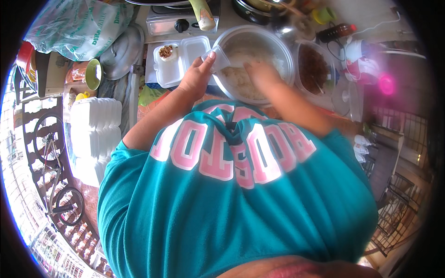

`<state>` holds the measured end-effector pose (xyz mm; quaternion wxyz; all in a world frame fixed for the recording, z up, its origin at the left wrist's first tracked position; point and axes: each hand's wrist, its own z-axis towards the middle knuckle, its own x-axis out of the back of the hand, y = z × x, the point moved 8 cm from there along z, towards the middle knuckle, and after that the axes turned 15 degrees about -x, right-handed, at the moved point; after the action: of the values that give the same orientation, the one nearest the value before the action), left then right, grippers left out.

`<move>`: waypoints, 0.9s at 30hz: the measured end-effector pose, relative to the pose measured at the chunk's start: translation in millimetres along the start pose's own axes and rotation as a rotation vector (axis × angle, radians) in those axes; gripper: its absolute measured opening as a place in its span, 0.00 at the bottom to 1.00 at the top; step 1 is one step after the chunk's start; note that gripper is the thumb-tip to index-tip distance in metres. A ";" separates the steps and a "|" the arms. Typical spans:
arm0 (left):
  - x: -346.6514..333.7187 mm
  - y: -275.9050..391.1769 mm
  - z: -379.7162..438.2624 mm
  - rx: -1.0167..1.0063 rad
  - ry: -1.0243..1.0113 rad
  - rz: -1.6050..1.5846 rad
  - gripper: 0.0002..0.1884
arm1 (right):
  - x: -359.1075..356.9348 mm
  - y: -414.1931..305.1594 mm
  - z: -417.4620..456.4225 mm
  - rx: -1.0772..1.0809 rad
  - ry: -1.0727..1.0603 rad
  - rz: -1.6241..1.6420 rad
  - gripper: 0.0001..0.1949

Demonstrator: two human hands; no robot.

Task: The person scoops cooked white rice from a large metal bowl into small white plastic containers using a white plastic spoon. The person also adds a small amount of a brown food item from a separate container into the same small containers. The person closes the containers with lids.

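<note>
My left hand (199,74) grips a clear plastic cup (219,59), tilted at the left rim of a large round tub (288,74). White rice (240,80) lies in the tub. My right hand (261,73) reaches into the tub over the rice; its fingertips are blurred, so whether they hold anything cannot be told. Left of the cup sits an opened white foam food box (196,47), with a mound of rice topped with brown crumbled food (167,52) in one compartment. Right of the tub stands a clear container of dark brown food (313,67) with a utensil in it.
Stacked white foam boxes (95,139) stand at the left. A metal lid (121,52), a green bowl (93,74) and a plastic bag (83,27) lie at the upper left. Beyond the box is a stove (167,25). A dark bottle (335,33) and a clear lid (342,99) are at the right.
</note>
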<state>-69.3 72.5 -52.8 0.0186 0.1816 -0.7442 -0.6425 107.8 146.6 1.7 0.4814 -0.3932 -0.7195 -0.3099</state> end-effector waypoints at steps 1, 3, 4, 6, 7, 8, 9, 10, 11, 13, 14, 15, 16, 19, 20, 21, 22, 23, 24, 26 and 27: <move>-0.8 0.4 0.6 -0.012 -0.005 0.004 0.42 | -6.6 1.3 -1.8 -0.053 -0.052 0.039 0.18; -1.5 1.0 -0.3 0.005 0.003 0.007 0.43 | -21.4 3.4 -1.6 -0.108 -0.078 0.109 0.19; -2.7 2.9 0.3 0.009 0.002 0.009 0.43 | -29.8 4.6 3.1 -0.111 -0.047 0.143 0.19; -4.3 5.2 1.0 0.010 -0.019 0.014 0.43 | -39.7 6.6 14.9 -0.117 -0.033 0.155 0.19; -4.7 6.0 1.6 0.011 -0.027 0.017 0.43 | -42.6 6.5 21.8 -0.121 -0.050 0.135 0.19; -5.8 4.5 2.2 0.044 -0.024 -0.032 0.41 | -45.2 8.2 27.5 -0.125 -0.067 0.115 0.19; -5.7 4.0 2.1 0.078 -0.017 -0.080 0.40 | -44.6 10.6 30.0 -0.120 -0.106 0.124 0.18; -5.7 3.1 1.4 0.111 -0.010 -0.128 0.38 | -42.9 16.2 31.4 -0.115 -0.145 0.133 0.18; -5.2 3.1 1.4 0.105 -0.018 -0.146 0.39 | -41.9 19.5 32.0 -0.109 -0.184 0.142 0.18; -5.1 1.3 1.6 0.090 -0.028 -0.188 0.39 | -28.3 9.6 16.7 -0.118 -0.142 0.055 0.18; -5.2 0.7 1.1 0.092 -0.021 -0.188 0.39 | -29.6 5.7 14.4 -0.154 -0.147 0.056 0.17; -6.7 3.8 0.4 0.093 -0.016 -0.190 0.39 | -28.9 6.0 12.8 -0.193 -0.151 0.057 0.17; -8.3 6.6 -0.5 0.094 -0.011 -0.192 0.39 | -34.2 7.2 15.1 -0.183 -0.144 0.054 0.17; -11.0 10.1 -2.4 0.109 0.005 -0.212 0.39 | -48.5 16.1 32.8 -0.154 -0.162 0.075 0.16; -11.2 10.7 -1.6 0.110 -0.004 -0.207 0.38 | -48.9 23.6 38.3 -0.150 -0.196 0.100 0.16; -9.2 8.6 -0.8 0.113 -0.008 -0.203 0.38 | -48.4 25.6 40.7 -0.143 -0.234 0.124 0.16; -6.7 6.4 -0.7 0.116 -0.009 -0.200 0.38 | -32.2 29.1 37.4 -0.203 -0.227 0.128 0.16; -3.6 6.9 -1.7 0.107 0.010 -0.209 0.38 | -3.8 30.5 31.3 -0.257 -0.216 0.130 0.16; -4.8 6.4 -3.8 0.105 0.014 -0.217 0.38 | 9.8 36.2 25.3 -0.324 -0.209 0.137 0.17; -4.9 5.7 -5.4 0.098 0.011 -0.221 0.37 | 11.0 39.2 37.3 -0.314 -0.131 0.155 0.17; -5.8 5.7 -5.0 0.094 -0.004 -0.217 0.37 | 10.1 42.0 42.7 -0.315 -0.092 0.166 0.17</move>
<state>-63.9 70.1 -45.3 -0.0612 0.2607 -0.7496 -0.6053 122.6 205.4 -0.7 0.4043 -0.5354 -0.6485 -0.3597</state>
